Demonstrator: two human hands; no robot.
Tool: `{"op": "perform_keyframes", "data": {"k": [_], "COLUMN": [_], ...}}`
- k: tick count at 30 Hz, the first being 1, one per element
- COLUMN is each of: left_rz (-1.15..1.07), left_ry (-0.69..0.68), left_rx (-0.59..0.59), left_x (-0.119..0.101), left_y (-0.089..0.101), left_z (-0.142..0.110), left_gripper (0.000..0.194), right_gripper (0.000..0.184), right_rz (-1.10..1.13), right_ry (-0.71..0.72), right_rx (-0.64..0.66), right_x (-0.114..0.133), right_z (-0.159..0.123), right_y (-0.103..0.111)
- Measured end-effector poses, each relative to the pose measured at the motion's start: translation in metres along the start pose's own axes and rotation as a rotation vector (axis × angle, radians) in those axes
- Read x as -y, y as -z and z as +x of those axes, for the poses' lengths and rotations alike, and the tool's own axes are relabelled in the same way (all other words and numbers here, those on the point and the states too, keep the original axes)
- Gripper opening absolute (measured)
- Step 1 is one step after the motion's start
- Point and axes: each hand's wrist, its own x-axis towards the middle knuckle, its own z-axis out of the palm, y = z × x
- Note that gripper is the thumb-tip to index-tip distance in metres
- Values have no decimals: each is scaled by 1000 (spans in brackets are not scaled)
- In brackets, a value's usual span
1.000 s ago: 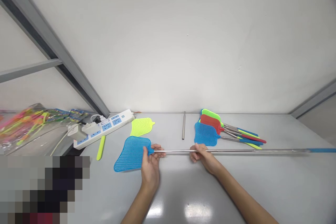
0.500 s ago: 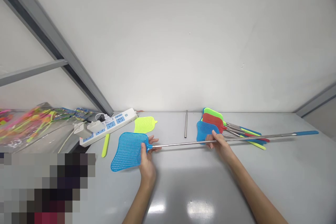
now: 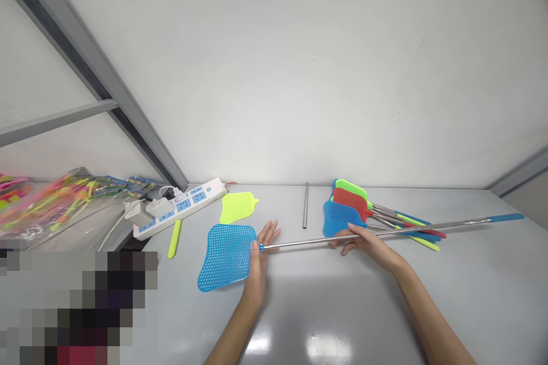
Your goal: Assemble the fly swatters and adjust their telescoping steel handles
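Observation:
A blue fly swatter [image 3: 229, 256] with a long metal telescopic shaft lies across in front of me, its blue grip at the far right end. My left hand [image 3: 259, 265] pinches its neck, thumb on top and the other fingers behind. Further along, my right hand [image 3: 362, 241] has the shaft between thumb and fingers. Just behind that hand lies a pile of fly swatters with blue [image 3: 340, 219], red [image 3: 353, 202] and green [image 3: 353, 187] heads. A loose yellow-green swatter head [image 3: 237, 207] rests behind the blue one, and a short metal tube [image 3: 305, 206] stands apart near the wall.
On the left is a white power strip [image 3: 209, 197] with plugs and cables, with a yellow-green handle [image 3: 174, 238] beside it. Clear bags of colourful items [image 3: 64, 205] lie further left by a grey metal frame [image 3: 128, 125]. A wall [image 3: 299, 97] closes off the grey tabletop [image 3: 299, 291].
My left hand and the blue swatter head have moved right and slightly towards me. The grip end has hardly shifted, so the shaft looks shorter. My right fingers have spread a little.

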Motion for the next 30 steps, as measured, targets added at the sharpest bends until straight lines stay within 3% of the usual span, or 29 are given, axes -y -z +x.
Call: {"op": "perform_keyframes", "data": {"k": [13,30], "left_rz": [-170,-191], "left_ry": [105,143], "left_rx": [77,76], "left_x": [11,11], "left_y": [-5,-9], "left_z": [-1,-3], "left_gripper": [48,49], "right_gripper": [47,56], "right_rz": [200,217], "right_ry": [-35,-89], "right_rx": [75,160], "right_x": [-1,-4], "right_z": [-2,7], "right_y": [5,-19]}}
